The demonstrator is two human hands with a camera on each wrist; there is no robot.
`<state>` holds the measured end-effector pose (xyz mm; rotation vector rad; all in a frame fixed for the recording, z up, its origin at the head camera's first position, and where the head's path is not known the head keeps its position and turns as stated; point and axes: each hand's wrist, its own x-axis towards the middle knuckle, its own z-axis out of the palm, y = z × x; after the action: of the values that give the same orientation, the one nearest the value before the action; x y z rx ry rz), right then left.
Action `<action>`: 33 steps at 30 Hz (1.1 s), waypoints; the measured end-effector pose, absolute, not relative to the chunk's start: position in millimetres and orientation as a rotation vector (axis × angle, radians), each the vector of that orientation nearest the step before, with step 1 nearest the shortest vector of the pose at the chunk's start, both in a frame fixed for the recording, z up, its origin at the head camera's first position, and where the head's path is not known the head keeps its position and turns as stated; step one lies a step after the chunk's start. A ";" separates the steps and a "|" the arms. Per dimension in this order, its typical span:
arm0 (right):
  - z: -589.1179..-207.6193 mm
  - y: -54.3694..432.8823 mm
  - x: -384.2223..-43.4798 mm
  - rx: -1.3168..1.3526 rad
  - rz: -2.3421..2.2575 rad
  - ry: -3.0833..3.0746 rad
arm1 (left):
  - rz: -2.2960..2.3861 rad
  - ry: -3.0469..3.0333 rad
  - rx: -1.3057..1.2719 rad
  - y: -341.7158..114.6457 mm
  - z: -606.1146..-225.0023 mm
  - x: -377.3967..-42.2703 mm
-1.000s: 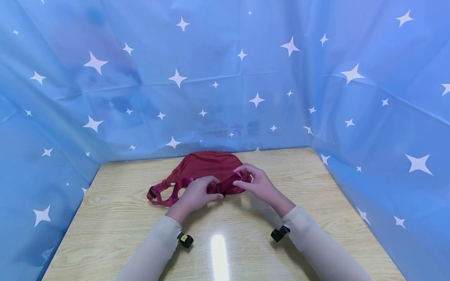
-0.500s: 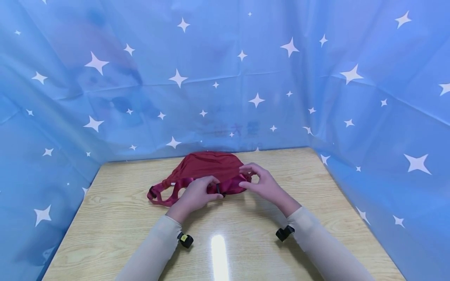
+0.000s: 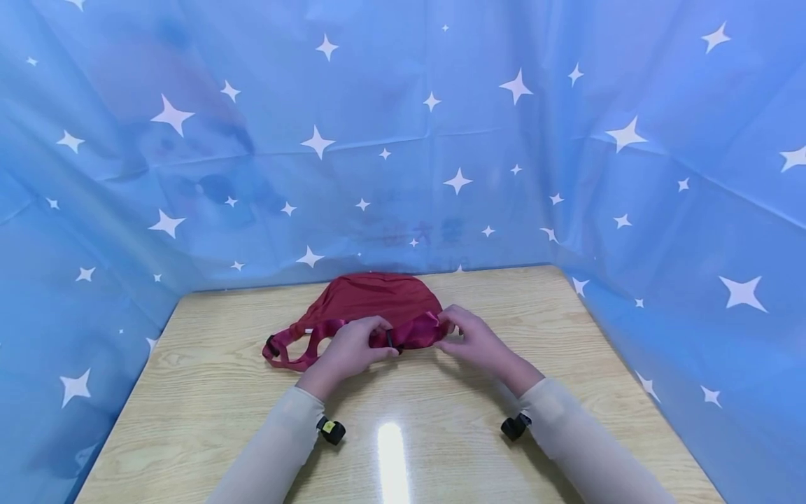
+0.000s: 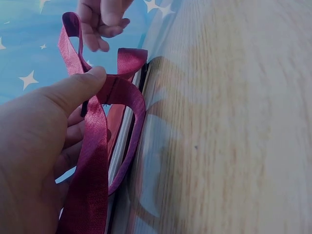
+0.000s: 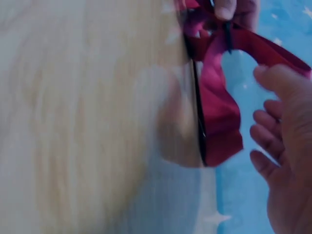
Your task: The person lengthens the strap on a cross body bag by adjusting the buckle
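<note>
A dark red waist bag [image 3: 378, 297] lies near the table's far edge, its webbing strap [image 4: 95, 161] drawn toward me. My left hand [image 3: 352, 348] pinches the strap beside a black slider buckle [image 5: 227, 36]. In the left wrist view the thumb lies across the webbing, with the other fingers behind it. A loop of strap [image 4: 69, 48] stands up beyond that grip. My right hand [image 3: 475, 341] is at the right end of the strap, thumb and fingers spread apart. In the right wrist view its thumb [image 5: 280, 80] overlaps the strap loop, while the other fingers lie away from the webbing.
The wooden table [image 3: 252, 434] carries a bright light reflection toward its front. Another black adjuster [image 3: 272, 346] sits on the strap's left bend. A blue curtain with white stars [image 3: 403, 140] hangs around the back and sides. Small black cameras [image 3: 331, 430] are worn at the wrists.
My right hand has released the strap, spread its fingers, and moved right and slightly nearer me. My left hand keeps its grip, and the bag lies where it was.
</note>
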<state>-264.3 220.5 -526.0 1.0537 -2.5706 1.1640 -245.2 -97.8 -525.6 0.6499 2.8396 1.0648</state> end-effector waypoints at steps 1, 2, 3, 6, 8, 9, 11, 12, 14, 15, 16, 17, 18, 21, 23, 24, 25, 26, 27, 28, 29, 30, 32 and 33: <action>-527.0 217.7 -263.6 1.046 1.146 -2.580 | 1.062 2.840 0.649 -98.0 -525.8 -245.5; -527.7 214.8 -262.7 1.033 1.127 -2.589 | 1.061 2.840 0.648 -98.2 -526.1 -245.8; -528.6 212.1 -262.0 1.019 1.110 -2.596 | 1.063 2.838 0.647 -98.4 -526.4 -246.1; -529.4 205.0 -260.5 0.966 1.065 -2.631 | 1.065 2.836 0.641 -98.7 -526.9 -246.9; -529.4 201.2 -260.0 0.927 1.041 -2.657 | 1.069 2.833 0.641 -98.7 -526.9 -247.2; -529.7 199.8 -260.1 0.911 1.025 -2.672 | 1.070 2.832 0.641 -98.7 -526.9 -247.3; -529.9 197.5 -260.2 0.882 0.991 -2.699 | 1.067 2.833 0.643 -98.5 -526.7 -247.6; -530.1 196.6 -260.4 0.872 0.969 -2.709 | 1.067 2.833 0.645 -98.4 -526.6 -247.7; -529.8 195.1 -260.5 0.858 0.921 -2.724 | 1.067 2.835 0.649 -98.4 -526.5 -248.1; -530.0 194.6 -260.8 0.855 0.891 -2.728 | 1.064 2.838 0.649 -98.5 -526.5 -248.3; -530.1 194.2 -261.1 0.855 0.862 -2.728 | 1.060 2.842 0.650 -98.6 -526.6 -248.5; -530.1 193.7 -261.5 0.858 0.833 -2.726 | 1.057 2.845 0.650 -98.7 -526.7 -248.8; -530.5 193.5 -262.1 0.858 0.808 -2.725 | 1.053 2.849 0.649 -98.8 -527.0 -248.9; -531.8 193.1 -263.4 0.850 0.757 -2.721 | 1.048 2.853 0.643 -99.5 -527.9 -248.8; -531.4 193.3 -263.7 0.847 0.753 -2.710 | 1.048 2.854 0.640 -99.6 -528.0 -248.4; -531.3 194.0 -264.0 0.847 0.754 -2.702 | 1.048 2.854 0.638 -99.8 -527.7 -248.1; -530.8 194.9 -264.1 0.846 0.758 -2.698 | 1.048 2.855 0.634 -100.0 -527.5 -247.9; -530.0 196.0 -264.0 0.848 0.760 -2.694 | 1.047 2.856 0.629 -100.2 -527.1 -247.6; -529.3 197.5 -264.1 0.851 0.755 -2.692 | 1.048 2.858 0.625 -100.3 -526.7 -247.5; -528.9 199.3 -264.5 0.854 0.749 -2.692 | 1.047 2.861 0.619 -100.6 -526.2 -247.3; -528.2 201.4 -264.6 0.855 0.745 -2.696 | 1.051 2.862 0.612 -101.0 -525.7 -247.1; -527.9 203.6 -264.8 0.852 0.741 -2.699 | 1.056 2.864 0.605 -101.4 -525.3 -247.1; -526.8 207.5 -265.2 0.840 0.729 -2.711 | 1.067 2.863 0.591 -102.3 -524.5 -247.0; -526.5 209.4 -265.7 0.835 0.720 -2.715 | 1.076 2.861 0.585 -102.9 -523.9 -246.9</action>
<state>-265.7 209.4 -526.5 0.8349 -2.7148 0.7199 -246.9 -102.9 -523.9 0.5852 2.8606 1.0762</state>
